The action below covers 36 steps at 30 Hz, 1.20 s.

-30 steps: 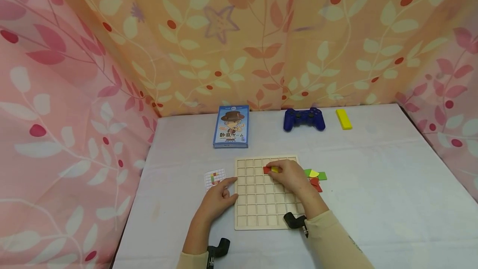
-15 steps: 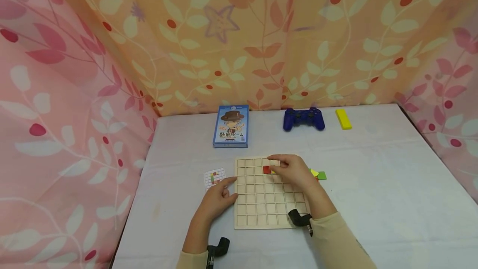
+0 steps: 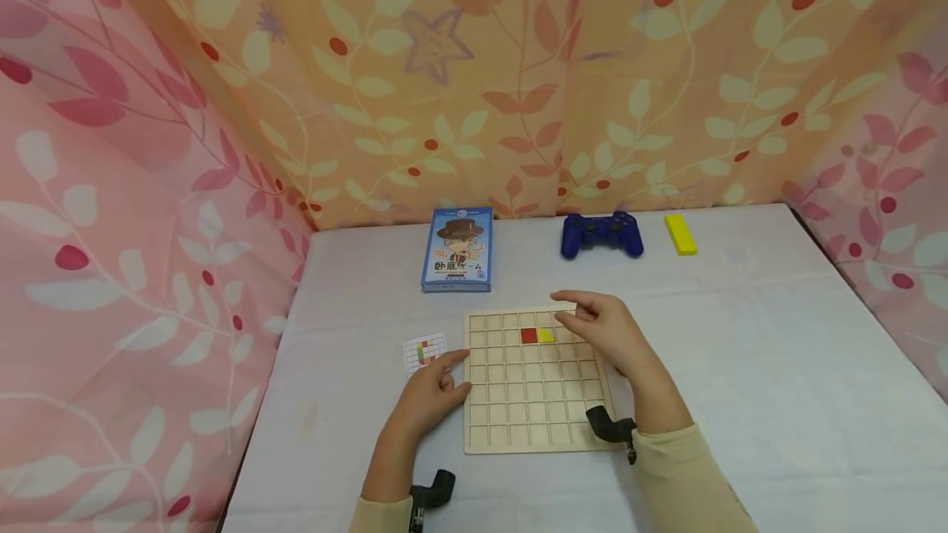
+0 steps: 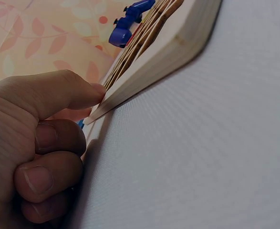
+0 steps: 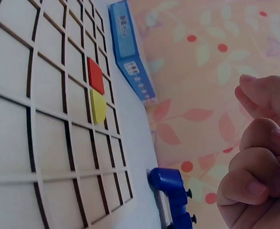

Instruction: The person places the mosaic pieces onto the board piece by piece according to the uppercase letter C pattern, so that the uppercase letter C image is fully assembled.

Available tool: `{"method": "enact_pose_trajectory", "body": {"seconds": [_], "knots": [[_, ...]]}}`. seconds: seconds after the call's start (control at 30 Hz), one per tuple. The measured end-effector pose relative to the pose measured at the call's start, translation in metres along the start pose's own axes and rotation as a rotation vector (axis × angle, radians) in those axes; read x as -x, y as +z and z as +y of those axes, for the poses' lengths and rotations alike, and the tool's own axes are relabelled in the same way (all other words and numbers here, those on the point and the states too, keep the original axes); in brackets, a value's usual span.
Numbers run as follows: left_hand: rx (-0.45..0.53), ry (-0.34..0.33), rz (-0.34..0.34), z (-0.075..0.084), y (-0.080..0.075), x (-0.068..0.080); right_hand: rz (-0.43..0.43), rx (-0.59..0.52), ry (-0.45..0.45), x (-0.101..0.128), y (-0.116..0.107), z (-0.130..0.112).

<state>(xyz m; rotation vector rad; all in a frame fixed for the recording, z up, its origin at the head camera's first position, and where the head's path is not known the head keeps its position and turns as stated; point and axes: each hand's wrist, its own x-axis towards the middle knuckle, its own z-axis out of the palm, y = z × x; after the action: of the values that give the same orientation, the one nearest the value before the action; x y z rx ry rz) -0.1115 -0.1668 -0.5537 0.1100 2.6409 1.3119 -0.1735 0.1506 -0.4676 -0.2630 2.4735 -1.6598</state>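
pale wooden grid board (image 3: 517, 414): we see it flat on the white-clothed bench (image 3: 363, 303).
second row from the far edge: we find a red square tile (image 3: 529, 336) and a yellow round-cornered tile (image 3: 546, 336), side by side.
left hand (image 3: 429, 397): grip released, touching the board's left edge.
right hand (image 3: 609, 331): grip released, above its far right corner.

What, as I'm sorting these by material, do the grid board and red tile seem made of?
Grid board: probably bare wood, matte; pale tan, with browner inner sides. Red tile: perhaps painted wood or plastic, smooth-looking; its plain, even colour leaves that open.
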Motion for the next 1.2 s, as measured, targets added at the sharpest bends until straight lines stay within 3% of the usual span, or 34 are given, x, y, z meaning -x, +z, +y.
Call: {"method": "enact_pose_trajectory", "body": {"seconds": [0.4,0.73,1.0,1.2], "knots": [[0.001,0.002,-0.005,-0.001,0.000,0.001,0.067,0.007,0.080,0.006,-0.025,0.015],[-0.006,0.016,0.006,-0.001,0.000,0.000,0.112,0.105,0.177,0.012,-0.044,0.035],[-0.011,0.013,0.000,0.000,-0.001,0.000,0.092,0.205,0.226,0.019,-0.055,0.054],[-0.013,0.003,-0.007,0.000,-0.001,-0.002,0.020,0.268,0.272,0.023,-0.054,0.063]]}}
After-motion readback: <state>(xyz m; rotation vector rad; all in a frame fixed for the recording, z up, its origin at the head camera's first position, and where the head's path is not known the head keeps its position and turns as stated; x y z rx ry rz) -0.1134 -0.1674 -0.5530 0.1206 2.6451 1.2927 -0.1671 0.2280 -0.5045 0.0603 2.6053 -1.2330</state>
